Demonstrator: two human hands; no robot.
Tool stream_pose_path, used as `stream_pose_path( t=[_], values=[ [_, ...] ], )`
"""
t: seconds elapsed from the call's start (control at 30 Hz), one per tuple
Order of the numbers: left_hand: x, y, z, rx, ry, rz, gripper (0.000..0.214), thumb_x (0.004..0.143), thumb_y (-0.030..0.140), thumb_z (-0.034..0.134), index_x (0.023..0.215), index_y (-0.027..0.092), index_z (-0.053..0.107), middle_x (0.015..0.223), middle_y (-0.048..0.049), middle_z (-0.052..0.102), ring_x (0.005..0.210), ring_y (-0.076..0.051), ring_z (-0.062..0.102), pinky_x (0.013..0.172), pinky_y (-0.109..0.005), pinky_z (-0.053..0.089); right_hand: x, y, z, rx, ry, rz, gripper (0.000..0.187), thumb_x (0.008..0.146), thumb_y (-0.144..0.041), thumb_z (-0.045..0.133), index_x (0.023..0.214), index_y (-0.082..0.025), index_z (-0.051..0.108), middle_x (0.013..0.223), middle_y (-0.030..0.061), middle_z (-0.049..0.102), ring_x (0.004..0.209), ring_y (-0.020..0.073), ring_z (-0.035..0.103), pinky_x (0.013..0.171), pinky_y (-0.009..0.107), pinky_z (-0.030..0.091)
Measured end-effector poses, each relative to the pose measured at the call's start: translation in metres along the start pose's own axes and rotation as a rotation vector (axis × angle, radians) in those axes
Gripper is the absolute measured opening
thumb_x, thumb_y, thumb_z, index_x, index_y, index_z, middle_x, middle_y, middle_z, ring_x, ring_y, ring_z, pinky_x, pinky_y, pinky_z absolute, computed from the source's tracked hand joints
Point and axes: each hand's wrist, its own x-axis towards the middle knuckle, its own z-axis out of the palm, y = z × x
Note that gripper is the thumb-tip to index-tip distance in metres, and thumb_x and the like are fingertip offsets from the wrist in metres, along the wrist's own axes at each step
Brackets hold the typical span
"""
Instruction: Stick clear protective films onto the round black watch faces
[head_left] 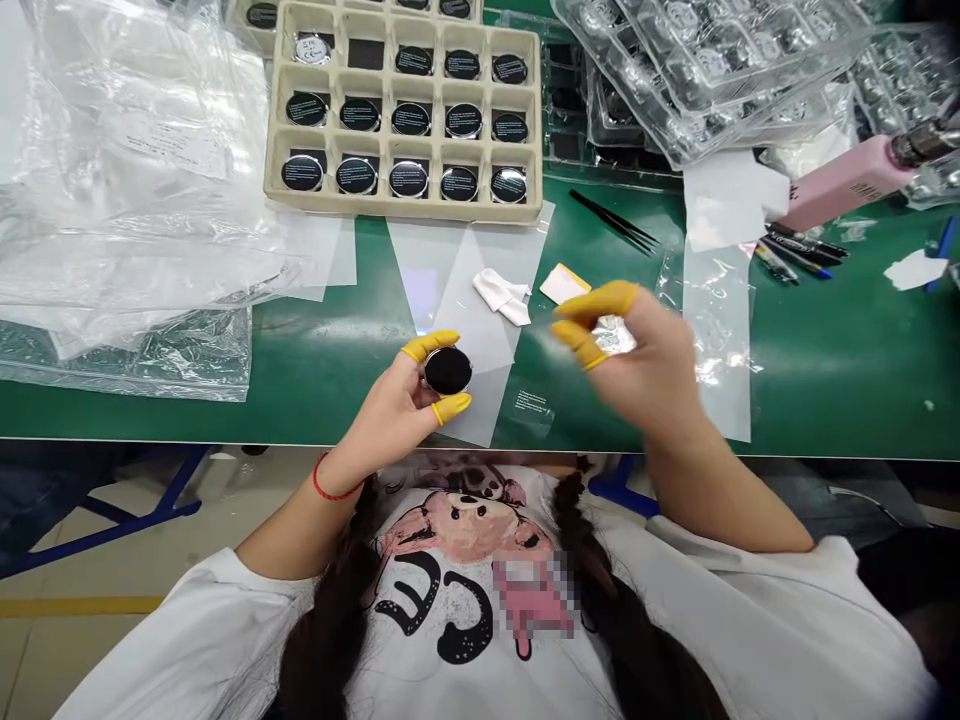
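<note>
Over the green surface (322,350), toward its near edge, the right hand (654,372) is showing blurred, leaving unclear whether its yellow fingertips (581,345) are pinching anything, and is partly hiding a silvery piece (618,336). The left hand's (397,400) black disc (448,371) is concealing its own underside. Along the far edge, lettering (411,119) in the cream tray (405,207) is looking unreadably small; clear trays (750,115) are running out of view.

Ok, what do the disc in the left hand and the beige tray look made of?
Disc: rim probably metal, judging by its bright shine; dull black face, material unclear. Tray: likely moulded plastic or pulp, matte, with softly rounded compartment edges.
</note>
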Motion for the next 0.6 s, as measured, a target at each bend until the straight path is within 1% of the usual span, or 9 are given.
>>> stream_pose_path(
  t=[0.07, 0.1, 0.13, 0.2, 0.27, 0.33, 0.4, 0.5, 0.6],
  values=[
    [0.0, 0.002, 0.0, -0.014, -0.025, -0.027, 0.061, 0.079, 0.026, 0.081, 0.132, 0.021, 0.052, 0.115, -0.0068, 0.068, 0.096, -0.015, 0.069, 0.083, -0.027, 0.061, -0.005, 0.028, -0.013, -0.168, -0.003, 0.321, 0.019, 0.086, -0.02, 0.064, 0.105, -0.021, 0.064, 0.095, 0.0076, 0.069, 0.087, 0.0255, 0.062, 0.086, 0.047, 0.051],
    [0.0, 0.002, 0.0, -0.012, -0.038, -0.036, 0.061, 0.078, 0.025, 0.081, 0.132, 0.021, 0.052, 0.112, -0.0062, 0.068, 0.094, -0.015, 0.07, 0.083, -0.027, 0.061, -0.006, 0.038, -0.016, -0.253, -0.015, 0.405, 0.019, 0.084, -0.018, 0.064, 0.103, -0.019, 0.064, 0.099, 0.0107, 0.069, 0.092, 0.0288, 0.062, 0.088, 0.051, 0.05],
    [-0.001, 0.003, 0.0, -0.005, -0.047, -0.04, 0.06, 0.078, 0.024, 0.081, 0.131, 0.021, 0.052, 0.109, -0.0054, 0.068, 0.092, -0.015, 0.07, 0.082, -0.027, 0.061, -0.005, 0.044, -0.014, -0.316, -0.025, 0.429, 0.019, 0.083, -0.016, 0.063, 0.101, -0.018, 0.064, 0.106, 0.014, 0.068, 0.097, 0.0321, 0.062, 0.09, 0.055, 0.049],
    [-0.001, 0.004, 0.0, 0.006, -0.049, -0.045, 0.058, 0.078, 0.024, 0.081, 0.128, 0.021, 0.051, 0.102, -0.0031, 0.068, 0.088, -0.014, 0.07, 0.081, -0.026, 0.061, 0.005, 0.044, -0.002, -0.343, -0.01, 0.331, 0.017, 0.087, -0.018, 0.06, 0.103, -0.018, 0.064, 0.119, 0.0177, 0.065, 0.11, 0.036, 0.059, 0.096, 0.057, 0.047],
    [-0.002, 0.006, 0.001, -0.001, -0.043, -0.06, 0.058, 0.079, 0.025, 0.082, 0.126, 0.021, 0.049, 0.095, -0.0011, 0.07, 0.086, -0.013, 0.072, 0.081, -0.025, 0.061, 0.024, 0.034, 0.019, -0.264, -0.008, 0.16, 0.019, 0.092, -0.024, 0.057, 0.11, -0.02, 0.062, 0.124, 0.0162, 0.063, 0.114, 0.0346, 0.058, 0.098, 0.054, 0.047],
    [-0.003, 0.008, 0.003, -0.032, -0.039, -0.083, 0.058, 0.078, 0.026, 0.083, 0.124, 0.021, 0.048, 0.092, -0.0005, 0.072, 0.087, -0.014, 0.074, 0.082, -0.026, 0.061, 0.046, 0.025, 0.042, -0.197, -0.07, 0.061, 0.021, 0.093, -0.027, 0.059, 0.113, -0.02, 0.061, 0.118, 0.0146, 0.065, 0.11, 0.0324, 0.059, 0.095, 0.05, 0.049],
    [-0.005, 0.01, 0.004, -0.076, -0.034, -0.098, 0.059, 0.078, 0.026, 0.084, 0.124, 0.021, 0.048, 0.092, -0.0009, 0.073, 0.088, -0.015, 0.076, 0.083, -0.026, 0.061, 0.062, 0.019, 0.057, -0.179, -0.144, 0.048, 0.014, 0.092, -0.022, 0.059, 0.106, -0.018, 0.062, 0.108, 0.0139, 0.066, 0.101, 0.0299, 0.06, 0.088, 0.046, 0.049],
    [-0.006, 0.011, 0.006, -0.137, -0.007, -0.115, 0.058, 0.079, 0.027, 0.083, 0.125, 0.02, 0.049, 0.093, -0.0012, 0.075, 0.088, -0.015, 0.076, 0.085, -0.026, 0.061, 0.063, 0.007, 0.058, -0.091, -0.136, -0.019, 0.005, 0.093, -0.017, 0.058, 0.094, -0.018, 0.062, 0.095, 0.0099, 0.067, 0.088, 0.0236, 0.059, 0.079, 0.039, 0.046],
    [-0.005, 0.007, 0.004, -0.137, 0.032, -0.096, 0.061, 0.076, 0.027, 0.085, 0.125, 0.02, 0.05, 0.086, 0.0014, 0.073, 0.08, -0.014, 0.074, 0.076, -0.023, 0.059, 0.041, -0.019, 0.049, 0.073, -0.089, -0.344, 0.008, 0.099, -0.025, 0.058, 0.095, -0.021, 0.064, 0.09, 0.0046, 0.067, 0.084, 0.0182, 0.057, 0.079, 0.036, 0.044]
  ],
)
